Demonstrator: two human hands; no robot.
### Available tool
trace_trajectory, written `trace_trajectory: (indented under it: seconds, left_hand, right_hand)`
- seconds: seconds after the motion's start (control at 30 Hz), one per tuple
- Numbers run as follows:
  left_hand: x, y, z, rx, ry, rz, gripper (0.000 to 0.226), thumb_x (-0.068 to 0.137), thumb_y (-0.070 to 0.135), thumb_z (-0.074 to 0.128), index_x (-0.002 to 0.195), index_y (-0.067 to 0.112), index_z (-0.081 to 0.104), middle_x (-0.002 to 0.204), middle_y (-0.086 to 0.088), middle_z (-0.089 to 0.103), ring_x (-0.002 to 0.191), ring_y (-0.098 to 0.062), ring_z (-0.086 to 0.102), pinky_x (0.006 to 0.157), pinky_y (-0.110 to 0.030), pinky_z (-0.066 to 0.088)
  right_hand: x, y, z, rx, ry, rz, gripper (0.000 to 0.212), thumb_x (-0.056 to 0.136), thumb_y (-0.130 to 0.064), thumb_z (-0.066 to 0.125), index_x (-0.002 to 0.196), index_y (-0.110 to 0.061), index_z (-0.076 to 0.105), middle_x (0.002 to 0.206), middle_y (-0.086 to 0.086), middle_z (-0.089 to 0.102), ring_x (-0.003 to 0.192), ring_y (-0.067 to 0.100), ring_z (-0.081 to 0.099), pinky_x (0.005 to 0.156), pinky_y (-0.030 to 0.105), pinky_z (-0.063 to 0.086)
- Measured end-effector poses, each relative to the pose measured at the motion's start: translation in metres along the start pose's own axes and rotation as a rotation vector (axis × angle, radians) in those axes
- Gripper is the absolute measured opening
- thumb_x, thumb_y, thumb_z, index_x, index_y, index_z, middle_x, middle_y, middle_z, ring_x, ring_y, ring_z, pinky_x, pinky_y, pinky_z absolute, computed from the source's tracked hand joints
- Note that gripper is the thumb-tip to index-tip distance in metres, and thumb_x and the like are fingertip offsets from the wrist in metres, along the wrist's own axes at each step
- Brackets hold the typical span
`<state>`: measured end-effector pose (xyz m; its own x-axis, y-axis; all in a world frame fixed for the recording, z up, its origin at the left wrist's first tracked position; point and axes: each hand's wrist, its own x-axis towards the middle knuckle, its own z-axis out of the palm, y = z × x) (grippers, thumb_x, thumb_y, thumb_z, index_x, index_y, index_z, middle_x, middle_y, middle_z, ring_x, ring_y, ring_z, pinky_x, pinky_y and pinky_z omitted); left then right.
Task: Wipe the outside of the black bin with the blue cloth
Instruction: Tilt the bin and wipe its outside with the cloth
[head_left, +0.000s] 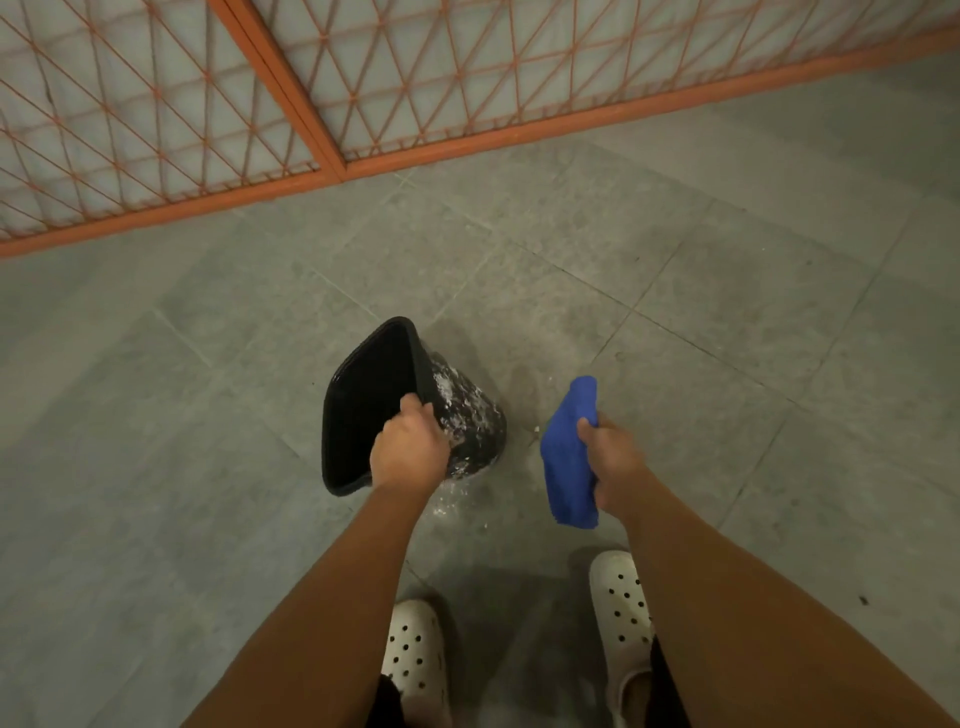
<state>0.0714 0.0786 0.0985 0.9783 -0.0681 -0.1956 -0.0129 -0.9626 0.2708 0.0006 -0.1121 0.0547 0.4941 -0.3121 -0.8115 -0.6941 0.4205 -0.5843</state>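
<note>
The black bin (470, 415) stands tilted on the grey floor, its open mouth turned to the left. White foam or dirt speckles its outer wall on the right. My left hand (410, 444) grips the near right part of the rim, fingers curled over the edge. My right hand (613, 457) holds the folded blue cloth (569, 449) in the air to the right of the bin. Cloth and bin are apart by a short gap.
The grey tiled floor (727, 322) stretches all around, with a wet white smear (457, 501) just below the bin. An orange metal lattice fence (322, 104) runs along the far side. My feet in white perforated clogs (623, 608) stand near the bottom edge.
</note>
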Motion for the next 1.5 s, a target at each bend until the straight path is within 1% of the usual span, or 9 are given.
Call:
trace_trajectory:
  seconds: [0.17, 0.3, 0.47, 0.63, 0.77, 0.83, 0.93, 1.3, 1.5]
  left_hand:
    - [0.006, -0.016, -0.003, -0.124, 0.026, -0.026, 0.024, 0.101, 0.021, 0.036, 0.102, 0.002, 0.051, 0.071, -0.01, 0.057, 0.052, -0.017, 0.045, 0.044, -0.027, 0.03]
    - [0.002, -0.036, 0.001, -0.227, 0.006, -0.031, 0.029, 0.101, 0.02, 0.038, 0.113, -0.001, 0.054, 0.065, 0.002, 0.051, 0.051, -0.006, 0.043, 0.045, -0.019, 0.029]
    - [-0.002, -0.057, 0.007, -0.415, -0.021, -0.073, 0.033, 0.101, 0.025, 0.038, 0.114, 0.001, 0.055, 0.067, 0.004, 0.052, 0.06, -0.008, 0.05, 0.051, -0.024, 0.034]
    - [-0.006, -0.059, 0.014, -0.529, -0.063, -0.049, 0.05, 0.1, 0.043, 0.027, 0.128, 0.011, 0.052, 0.106, -0.003, 0.064, 0.1, -0.022, 0.06, 0.08, -0.032, 0.044]
    - [0.001, -0.059, 0.021, -0.49, -0.004, -0.07, 0.051, 0.102, 0.038, 0.027, 0.149, 0.019, 0.029, 0.122, -0.003, 0.059, 0.102, -0.014, 0.057, 0.084, -0.02, 0.039]
    - [0.006, -0.059, 0.023, -0.448, 0.018, -0.07, 0.05, 0.102, 0.034, 0.027, 0.15, 0.019, 0.027, 0.098, 0.002, 0.065, 0.078, -0.008, 0.061, 0.065, -0.006, 0.04]
    - [0.011, -0.057, 0.023, -0.421, 0.051, -0.101, 0.048, 0.102, 0.029, 0.028, 0.148, 0.015, 0.03, 0.063, 0.002, 0.056, 0.054, -0.01, 0.054, 0.041, -0.015, 0.035]
    - [0.017, -0.045, 0.025, -0.417, 0.085, -0.153, 0.046, 0.103, 0.025, 0.028, 0.145, 0.008, 0.035, 0.058, -0.002, 0.053, 0.051, -0.016, 0.052, 0.043, -0.026, 0.035]
    - [0.02, -0.033, 0.027, -0.376, 0.074, -0.072, 0.046, 0.102, 0.027, 0.03, 0.143, 0.008, 0.039, 0.066, 0.0, 0.057, 0.056, -0.012, 0.054, 0.049, -0.019, 0.033]
  right_hand:
    - [0.014, 0.014, 0.019, -0.422, 0.052, -0.036, 0.046, 0.1, -0.025, 0.033, 0.145, -0.017, 0.026, 0.1, 0.017, 0.059, 0.065, 0.02, 0.052, 0.061, 0.034, 0.042]
    - [0.024, 0.035, 0.036, -0.697, 0.064, -0.148, 0.049, 0.101, -0.021, 0.03, 0.147, -0.017, 0.015, 0.14, 0.021, 0.043, 0.115, 0.039, 0.051, 0.092, 0.039, 0.04]
    - [0.016, 0.064, 0.051, -0.732, 0.075, -0.27, 0.048, 0.099, -0.025, 0.036, 0.146, -0.021, 0.024, 0.106, 0.023, 0.062, 0.091, 0.034, 0.057, 0.075, 0.034, 0.04]
    - [0.013, 0.079, 0.054, -0.776, 0.087, -0.42, 0.043, 0.097, -0.027, 0.044, 0.138, -0.015, 0.042, 0.146, 0.015, 0.034, 0.125, 0.03, 0.041, 0.103, 0.034, 0.032]
    - [0.028, 0.074, 0.054, -0.768, 0.076, -0.498, 0.036, 0.098, -0.028, 0.041, 0.128, -0.011, 0.051, 0.156, 0.007, 0.016, 0.134, 0.028, 0.027, 0.107, 0.035, 0.026]
    - [0.035, 0.072, 0.054, -0.685, 0.001, -0.522, 0.032, 0.098, -0.023, 0.041, 0.126, -0.01, 0.049, 0.155, 0.006, 0.021, 0.133, 0.025, 0.033, 0.104, 0.031, 0.028]
    - [0.039, 0.075, 0.052, -0.611, 0.022, -0.465, 0.043, 0.098, -0.018, 0.038, 0.14, -0.012, 0.033, 0.15, 0.008, 0.033, 0.131, 0.028, 0.039, 0.107, 0.037, 0.03]
    - [0.032, 0.073, 0.077, -0.868, 0.217, -0.536, 0.044, 0.097, -0.031, 0.042, 0.139, -0.018, 0.04, 0.147, 0.014, 0.025, 0.126, 0.033, 0.028, 0.108, 0.045, 0.029]
    - [0.025, 0.079, 0.066, -0.646, 0.215, -0.464, 0.046, 0.097, -0.018, 0.043, 0.14, -0.003, 0.035, 0.132, 0.02, 0.028, 0.118, 0.026, 0.038, 0.106, 0.019, 0.021]
